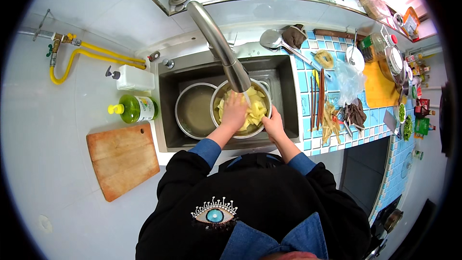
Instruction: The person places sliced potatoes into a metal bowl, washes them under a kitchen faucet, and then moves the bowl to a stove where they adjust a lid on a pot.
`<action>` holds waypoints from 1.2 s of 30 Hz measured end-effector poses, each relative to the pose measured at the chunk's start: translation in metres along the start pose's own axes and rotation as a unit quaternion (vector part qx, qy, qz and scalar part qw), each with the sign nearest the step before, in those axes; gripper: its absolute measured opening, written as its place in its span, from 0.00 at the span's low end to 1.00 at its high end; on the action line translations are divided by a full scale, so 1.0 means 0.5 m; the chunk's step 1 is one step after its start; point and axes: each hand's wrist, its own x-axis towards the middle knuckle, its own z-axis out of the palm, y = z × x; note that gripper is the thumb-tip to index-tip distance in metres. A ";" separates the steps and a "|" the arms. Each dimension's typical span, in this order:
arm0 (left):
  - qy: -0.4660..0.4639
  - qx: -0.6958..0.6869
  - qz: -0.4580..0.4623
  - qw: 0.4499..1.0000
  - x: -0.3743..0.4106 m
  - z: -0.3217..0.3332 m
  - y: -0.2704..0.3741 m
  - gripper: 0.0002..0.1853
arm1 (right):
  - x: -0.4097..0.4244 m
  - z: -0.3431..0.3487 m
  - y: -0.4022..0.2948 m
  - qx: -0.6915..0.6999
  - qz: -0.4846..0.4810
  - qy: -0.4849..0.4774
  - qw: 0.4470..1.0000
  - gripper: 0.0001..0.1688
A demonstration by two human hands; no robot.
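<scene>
Pale yellow slices, apparently potato (257, 111), fill a metal bowl (249, 134) in the right half of the sink. My left hand (234, 110) lies in this bowl on top of the slices, fingers spread; whether any slice is under the fingers is hidden. At the bowl's right side, my right hand (274, 124) grips the rim. Water (247, 99) runs from the steel faucet (216, 36) onto the slices. Close on the left stands a second metal bowl (196, 110) of cloudy water, its right edge partly behind the first bowl.
Walls of the dark sink (285, 94) surround both bowls. Left of it are a white pump bottle (135, 77), green detergent (139, 109) and a wooden cutting board (122, 159). On the tiled counter lie a spatula (272, 39), chopsticks (320, 97), peelings (330, 122) and a plastic bag (348, 81).
</scene>
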 end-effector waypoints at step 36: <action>-0.058 -0.005 0.148 0.987 -0.009 -0.047 0.083 0.30 | -0.007 -0.025 -0.023 0.044 -0.030 0.009 0.999 0.32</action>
